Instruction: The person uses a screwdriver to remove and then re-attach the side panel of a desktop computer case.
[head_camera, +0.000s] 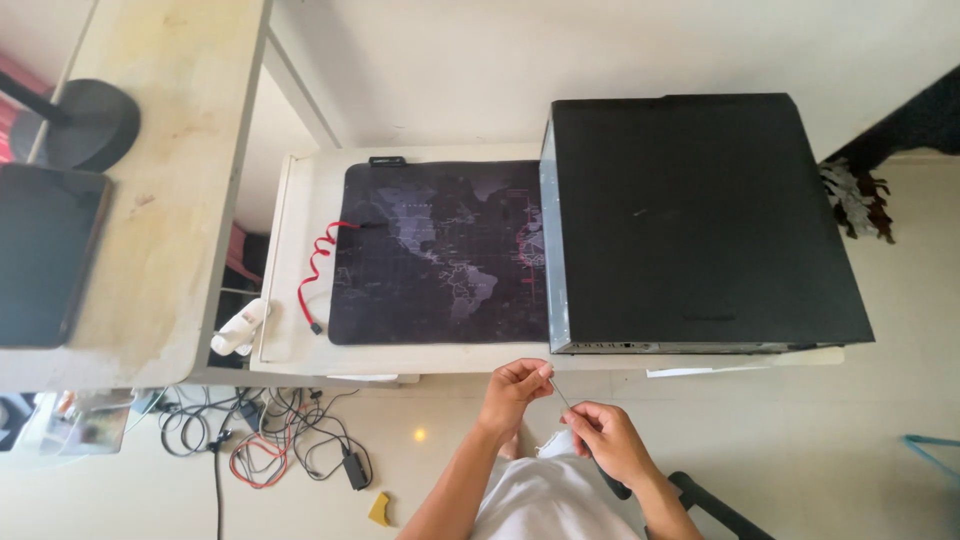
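below desk edge | left hand (515, 385) fingers pinch thin metal shaft (560, 393) tip | right hand (610, 440) fingers grip screwdriver handle (612, 482)

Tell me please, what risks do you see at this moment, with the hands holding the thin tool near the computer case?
1. The left hand pinches the tip of a thin screwdriver that the right hand grips; a slip might prick a finger.
2. The black computer case lies at the edge of the white table, with one corner past it; a push could possibly tip it.
3. The tangled cables on the floor might catch a foot.
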